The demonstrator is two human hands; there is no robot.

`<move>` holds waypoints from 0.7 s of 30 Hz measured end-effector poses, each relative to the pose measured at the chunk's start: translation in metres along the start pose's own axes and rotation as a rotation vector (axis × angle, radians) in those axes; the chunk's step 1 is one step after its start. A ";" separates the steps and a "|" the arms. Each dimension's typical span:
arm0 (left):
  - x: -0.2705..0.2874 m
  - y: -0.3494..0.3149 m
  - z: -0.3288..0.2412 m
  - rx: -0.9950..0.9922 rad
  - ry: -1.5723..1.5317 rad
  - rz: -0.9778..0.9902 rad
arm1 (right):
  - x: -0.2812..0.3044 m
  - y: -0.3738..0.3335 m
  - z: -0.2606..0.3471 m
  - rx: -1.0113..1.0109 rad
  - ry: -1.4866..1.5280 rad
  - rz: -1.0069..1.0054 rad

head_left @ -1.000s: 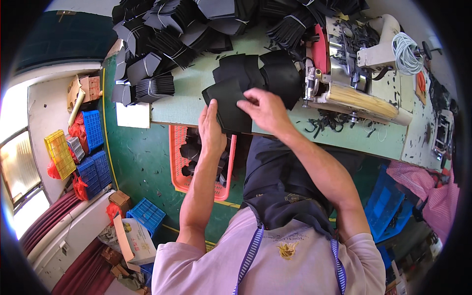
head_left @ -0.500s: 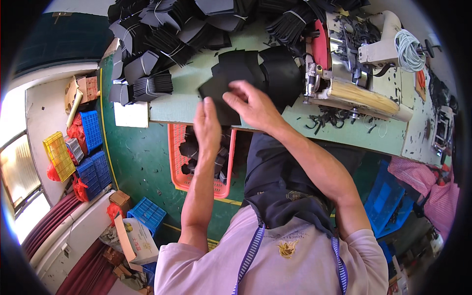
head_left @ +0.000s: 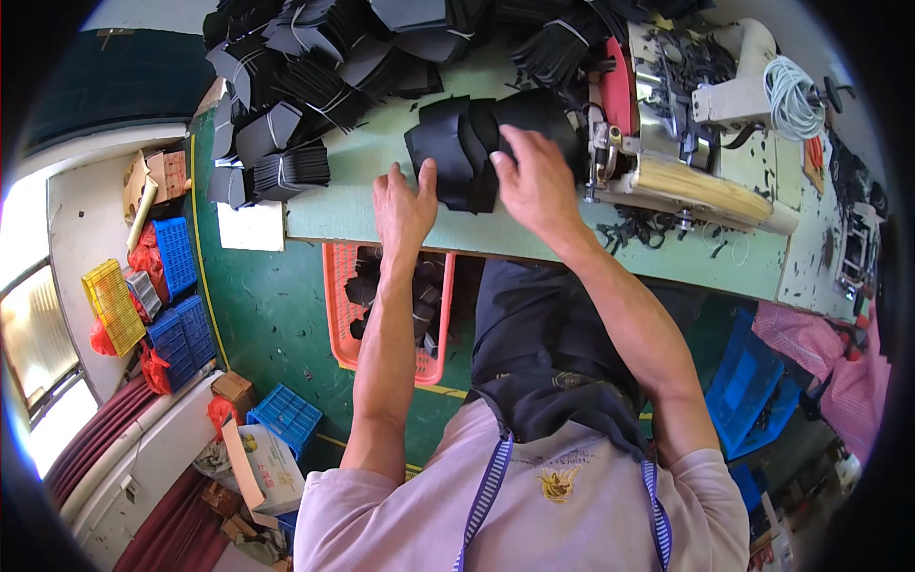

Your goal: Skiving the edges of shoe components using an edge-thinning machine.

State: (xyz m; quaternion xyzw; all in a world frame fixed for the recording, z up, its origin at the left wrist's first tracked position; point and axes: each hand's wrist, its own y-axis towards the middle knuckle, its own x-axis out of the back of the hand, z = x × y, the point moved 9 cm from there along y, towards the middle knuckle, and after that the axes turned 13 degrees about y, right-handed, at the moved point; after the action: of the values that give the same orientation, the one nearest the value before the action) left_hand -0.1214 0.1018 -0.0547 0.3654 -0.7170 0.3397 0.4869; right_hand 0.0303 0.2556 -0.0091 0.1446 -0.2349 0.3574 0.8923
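Several dark, flat leather-like pieces point(head_left: 446, 153) lie overlapping on the pale green table, reaching right toward the machine. My left hand point(head_left: 407, 205) rests by their left edge, its thumb apart from the fingers and the thumb tip close to the nearest piece. Over the right part of the same pieces is my right hand point(head_left: 541, 191), thumb and fingers spread and slightly blurred. Nothing shows gripped in either hand. Part of the pieces is hidden under the right hand.
A machine point(head_left: 658, 176) with a red disc guard stands to the right, dark scraps point(head_left: 639, 229) beside it. Tied bundles of dark pieces point(head_left: 291, 172) are heaped at the back left. An orange-pink basket point(head_left: 343, 353) holding dark pieces stands below the table edge.
The dark piece that was between my hands now lies on the overlapping pieces. My right hand has shifted right, over them; my left hand has moved slightly right, beside their edge.
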 end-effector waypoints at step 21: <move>0.053 -0.008 -0.006 -0.307 -0.002 0.069 | -0.048 -0.001 0.022 0.091 0.417 0.016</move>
State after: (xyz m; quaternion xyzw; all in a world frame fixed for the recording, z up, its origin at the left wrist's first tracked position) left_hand -0.1258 0.0930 -0.0015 0.2622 -0.7730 0.2420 0.5245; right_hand -0.0062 0.2178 -0.0159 0.1057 -0.0298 0.3968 0.9113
